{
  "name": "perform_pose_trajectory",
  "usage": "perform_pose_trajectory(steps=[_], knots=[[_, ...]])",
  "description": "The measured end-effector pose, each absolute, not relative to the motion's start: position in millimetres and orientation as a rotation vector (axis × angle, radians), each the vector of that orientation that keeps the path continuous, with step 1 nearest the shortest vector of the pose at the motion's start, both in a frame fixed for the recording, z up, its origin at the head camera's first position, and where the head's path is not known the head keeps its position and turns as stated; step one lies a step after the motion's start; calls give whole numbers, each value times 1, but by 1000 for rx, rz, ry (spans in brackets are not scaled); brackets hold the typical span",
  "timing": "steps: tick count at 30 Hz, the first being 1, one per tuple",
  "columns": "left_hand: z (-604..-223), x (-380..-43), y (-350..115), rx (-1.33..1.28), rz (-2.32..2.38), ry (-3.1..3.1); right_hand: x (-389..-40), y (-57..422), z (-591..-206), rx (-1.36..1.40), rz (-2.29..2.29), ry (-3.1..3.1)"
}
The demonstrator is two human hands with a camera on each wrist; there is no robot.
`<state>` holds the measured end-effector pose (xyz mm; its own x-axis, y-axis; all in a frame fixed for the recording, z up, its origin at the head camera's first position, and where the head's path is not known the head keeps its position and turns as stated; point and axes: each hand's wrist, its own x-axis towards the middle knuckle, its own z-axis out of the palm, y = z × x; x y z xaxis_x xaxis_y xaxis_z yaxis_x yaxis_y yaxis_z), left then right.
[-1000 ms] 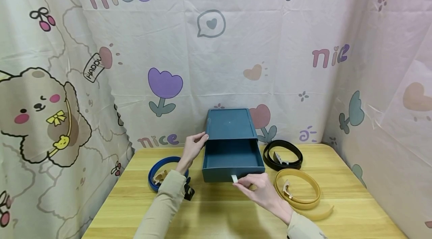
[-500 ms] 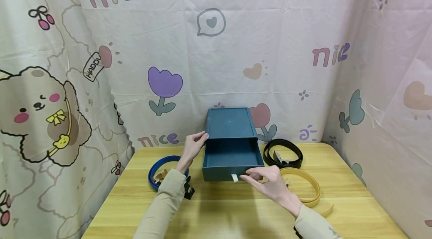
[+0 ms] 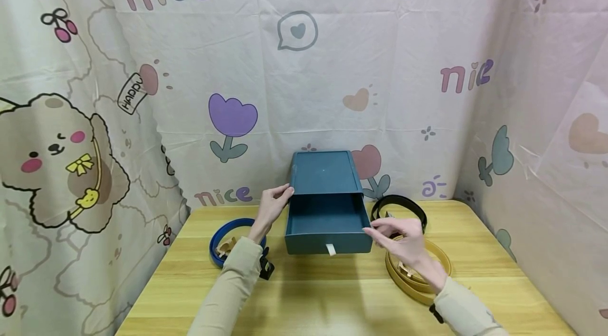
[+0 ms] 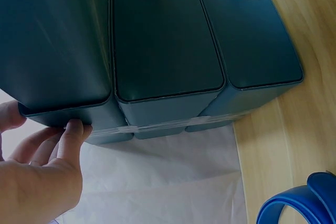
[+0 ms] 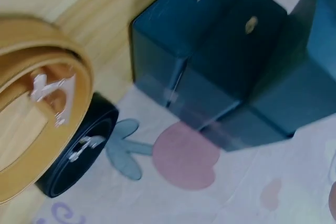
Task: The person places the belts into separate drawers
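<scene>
A dark teal drawer cabinet (image 3: 325, 172) stands against the back curtain, its top drawer (image 3: 304, 243) pulled out and bare inside. A white tab (image 3: 331, 249) hangs on the drawer front. My left hand (image 3: 271, 210) grips the cabinet's upper left front corner, thumb and fingers on either side of the edge in the left wrist view. Beside the drawer's right front corner is my right hand (image 3: 404, 241), thumb and forefinger apart with nothing between them. Below it lies a coiled yellow belt (image 3: 444, 259), partly covered by the hand and wrist.
A coiled black belt (image 3: 414, 204) lies behind the yellow one, at the table's back right. Left of the cabinet is a coiled blue belt (image 3: 215, 251) with a gold buckle. Two lower drawers with tabs, one the middle drawer (image 4: 163, 40), are closed in the left wrist view.
My right hand has released the white tab and moved right and up to the drawer's right front corner. The left hand and the drawer have stayed put.
</scene>
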<state>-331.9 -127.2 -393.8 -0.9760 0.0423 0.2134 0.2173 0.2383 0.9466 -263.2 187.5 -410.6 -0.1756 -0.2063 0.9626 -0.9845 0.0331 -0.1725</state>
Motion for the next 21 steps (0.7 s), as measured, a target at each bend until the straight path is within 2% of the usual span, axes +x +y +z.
perform_pose_trajectory(steps=[6, 11, 21], knots=[[-393, -331, -127, -253, -1825, -2355, -264, 215, -419, 1153, 1324, -1604], [-392, -330, -128, -256, -1818, -2356, -261, 234, -436, 986, 1321, -1812], [-391, -331, -126, -239, -1838, -2337, -250, 263, -470, 826, 1404, -2167]])
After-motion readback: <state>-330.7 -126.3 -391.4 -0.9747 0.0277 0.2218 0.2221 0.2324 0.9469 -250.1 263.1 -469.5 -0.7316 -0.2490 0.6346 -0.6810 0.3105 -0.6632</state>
